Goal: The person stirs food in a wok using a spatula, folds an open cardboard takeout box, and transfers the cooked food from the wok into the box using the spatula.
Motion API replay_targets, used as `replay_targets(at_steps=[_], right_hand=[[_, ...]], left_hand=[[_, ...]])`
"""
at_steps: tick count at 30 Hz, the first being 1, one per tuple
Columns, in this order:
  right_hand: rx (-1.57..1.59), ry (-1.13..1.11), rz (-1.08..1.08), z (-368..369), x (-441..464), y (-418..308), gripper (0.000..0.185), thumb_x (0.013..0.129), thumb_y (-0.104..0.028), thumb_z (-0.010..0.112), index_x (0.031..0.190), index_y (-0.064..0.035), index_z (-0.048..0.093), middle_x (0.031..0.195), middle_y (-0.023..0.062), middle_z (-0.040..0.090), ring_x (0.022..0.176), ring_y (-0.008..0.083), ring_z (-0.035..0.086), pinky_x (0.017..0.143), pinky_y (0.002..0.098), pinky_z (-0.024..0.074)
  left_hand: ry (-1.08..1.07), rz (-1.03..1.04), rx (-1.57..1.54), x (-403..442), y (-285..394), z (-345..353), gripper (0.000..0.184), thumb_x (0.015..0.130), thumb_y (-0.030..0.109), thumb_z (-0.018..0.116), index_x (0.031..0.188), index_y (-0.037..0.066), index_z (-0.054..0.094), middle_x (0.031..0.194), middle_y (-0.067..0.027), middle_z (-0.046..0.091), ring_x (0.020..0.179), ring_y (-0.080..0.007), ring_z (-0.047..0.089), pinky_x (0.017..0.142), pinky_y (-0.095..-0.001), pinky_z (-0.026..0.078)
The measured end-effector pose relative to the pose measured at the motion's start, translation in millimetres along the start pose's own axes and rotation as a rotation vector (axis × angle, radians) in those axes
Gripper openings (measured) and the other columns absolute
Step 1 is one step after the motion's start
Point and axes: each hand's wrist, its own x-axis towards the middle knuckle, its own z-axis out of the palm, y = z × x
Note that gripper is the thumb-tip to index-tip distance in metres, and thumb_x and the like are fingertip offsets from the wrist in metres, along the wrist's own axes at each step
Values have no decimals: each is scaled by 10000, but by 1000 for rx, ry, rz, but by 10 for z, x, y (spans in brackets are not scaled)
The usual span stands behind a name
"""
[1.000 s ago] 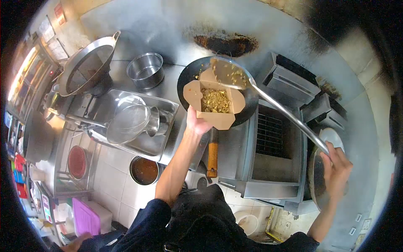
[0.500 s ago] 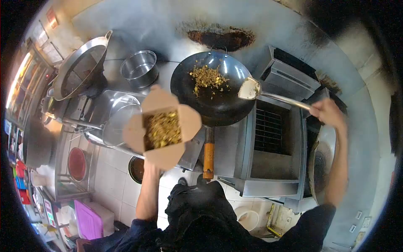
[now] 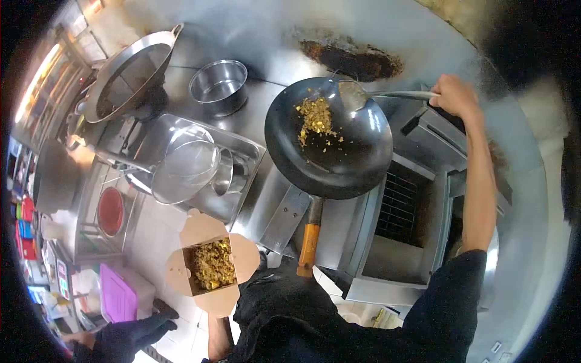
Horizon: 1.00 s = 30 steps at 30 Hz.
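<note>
In the head view, my right hand [image 3: 454,98] is closed round the handle of a wok spatula [image 3: 353,97]. The spatula's blade rests at the far right inside a dark wok [image 3: 290,163]. A small heap of fried rice [image 3: 315,116] with yellow egg bits lies in the wok's upper left part. Low and left of the wok, an open cardboard takeout box [image 3: 244,257] is filled with fried rice [image 3: 212,265]. My left hand [image 3: 219,327] holds the box from below; its fingers are hidden beneath the box, with only the wrist showing.
A wooden-handled strainer [image 3: 181,172] lies over a metal tray [image 3: 257,158] left of the wok. Behind stand a steel pot [image 3: 219,91] and a larger wok [image 3: 97,103]. A grill [image 3: 396,206] is at right. Another person's dark clothing [image 3: 127,339] shows lower left.
The takeout box in my left hand has come down and back from beside the wok. My right hand has moved up, away from me, carrying the spatula blade to the wok's far side.
</note>
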Motion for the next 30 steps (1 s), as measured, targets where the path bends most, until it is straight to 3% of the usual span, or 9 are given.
replay_targets(at_steps=[6,10,13,18,20,22,23,25,30], right_hand=[[66,163,-164,56,124,-281,205,665,-175,721,850,-89,699,789,143,656,776,310,623,683,421,483],[-46,323,-189,-95,162,-291,189,683,-179,717,850,-92,700,770,155,651,779,312,622,692,416,481],[-178,277,-270,-111,174,-486,178,699,-191,710,846,-91,702,761,154,651,771,311,621,685,417,477],[-7,158,-361,-59,-116,-432,187,675,-190,728,815,-69,696,745,147,651,772,307,623,682,421,474],[20,-33,-161,-149,-222,-167,202,662,-186,735,799,-46,683,774,145,654,788,311,621,708,420,470],[-16,61,-145,-241,-286,148,215,657,-191,738,801,-41,679,794,146,655,795,314,620,716,420,469],[-46,158,-128,-248,-297,251,228,652,-195,740,803,-36,675,815,147,656,803,318,619,725,421,468],[-101,139,-93,-246,-177,348,241,642,-200,744,796,-31,668,837,149,655,815,321,617,729,418,470],[-117,-1,-46,-187,280,137,192,641,-154,721,781,-34,667,794,146,661,794,327,632,694,416,490]], left_hand=[[-126,27,13,172,-125,-134,532,926,369,421,1379,116,303,1417,-98,312,1298,-271,293,1083,-437,236],[380,122,-249,50,-100,-243,541,921,392,419,1379,125,307,1419,-98,310,1298,-269,294,1082,-435,238],[-142,-65,-78,228,-187,38,540,922,394,417,1381,134,306,1430,-92,296,1302,-263,290,1085,-433,231],[-171,-65,-33,299,-271,128,538,921,388,418,1381,132,307,1433,-90,291,1302,-268,289,1086,-430,226],[-173,-65,-21,242,-284,-50,536,922,383,418,1381,130,307,1434,-90,290,1302,-274,289,1086,-429,226],[273,60,-178,139,-227,-359,554,920,397,406,1389,127,286,1431,-104,288,1296,-286,299,1075,-438,245],[273,57,-179,144,-252,-354,554,920,397,406,1389,127,286,1431,-104,288,1296,-286,299,1075,-438,245],[-218,-57,67,314,-302,125,579,915,418,393,1398,127,260,1424,-123,293,1284,-303,316,1059,-453,274],[-169,-65,145,303,-304,139,597,911,433,387,1402,126,242,1416,-131,298,1275,-310,328,1044,-458,299]])
